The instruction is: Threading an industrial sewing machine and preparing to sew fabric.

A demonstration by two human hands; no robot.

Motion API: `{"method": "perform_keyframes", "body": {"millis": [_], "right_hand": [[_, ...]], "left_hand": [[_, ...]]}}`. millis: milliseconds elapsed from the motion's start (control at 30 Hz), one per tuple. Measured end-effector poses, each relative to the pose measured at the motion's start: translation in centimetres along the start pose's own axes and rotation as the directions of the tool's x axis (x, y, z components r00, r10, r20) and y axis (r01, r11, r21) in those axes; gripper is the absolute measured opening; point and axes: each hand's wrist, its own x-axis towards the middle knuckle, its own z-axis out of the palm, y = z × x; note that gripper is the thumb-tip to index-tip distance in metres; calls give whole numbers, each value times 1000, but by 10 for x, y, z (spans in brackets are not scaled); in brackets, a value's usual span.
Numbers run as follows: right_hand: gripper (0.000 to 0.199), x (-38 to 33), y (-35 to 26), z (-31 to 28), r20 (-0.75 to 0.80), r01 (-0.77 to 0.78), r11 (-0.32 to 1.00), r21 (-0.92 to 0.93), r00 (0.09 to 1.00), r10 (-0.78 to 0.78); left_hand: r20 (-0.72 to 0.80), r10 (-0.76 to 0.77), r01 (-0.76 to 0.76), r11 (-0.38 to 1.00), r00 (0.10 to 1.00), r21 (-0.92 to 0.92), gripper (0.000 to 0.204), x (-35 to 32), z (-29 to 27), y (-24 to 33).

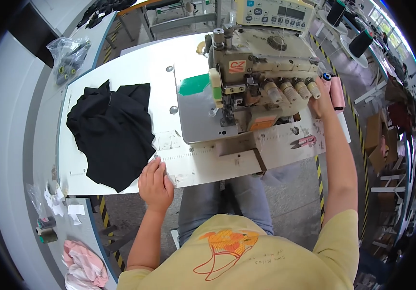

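Observation:
My left hand [156, 184] rests at the front edge of the white table, its fingers lying on the tabletop and its thumb apart, with nothing held. Just beyond its fingertips is a piece of black fabric [114, 137], spread with folds toward its far side. At the right, my right arm reaches to the far end of an overlock sewing machine [246, 63]. There my right hand [320, 102] is beside the tension knobs [292, 90] and near a pink thread cone [337, 93]; the machine hides its fingers.
Red-handled thread snips [304, 141] lie on the table right of the machine. A control panel [275, 13] stands behind it. Dark thread cones [360, 43] sit at the far right. On the left side table are a plastic bag of spools [70, 60] and pink-and-white cloth [85, 266].

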Motion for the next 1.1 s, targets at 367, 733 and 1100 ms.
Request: {"method": "perform_keyframes", "body": {"millis": [367,733,1100], "right_hand": [[59,5,8,2,-129,-228,949,-218,970,204],[54,14,5,-21,-228,-443,830,-339,894,385],[20,-149,-9,160,311,601,518,-609,781,-541]], "left_hand": [[12,-18,18,1000,1000,-14,28,4,-2,1],[-130,118,-155,933,984,-323,19,133,-16,35],[293,-6,281,300,956,-911,45,269,24,73]]}}
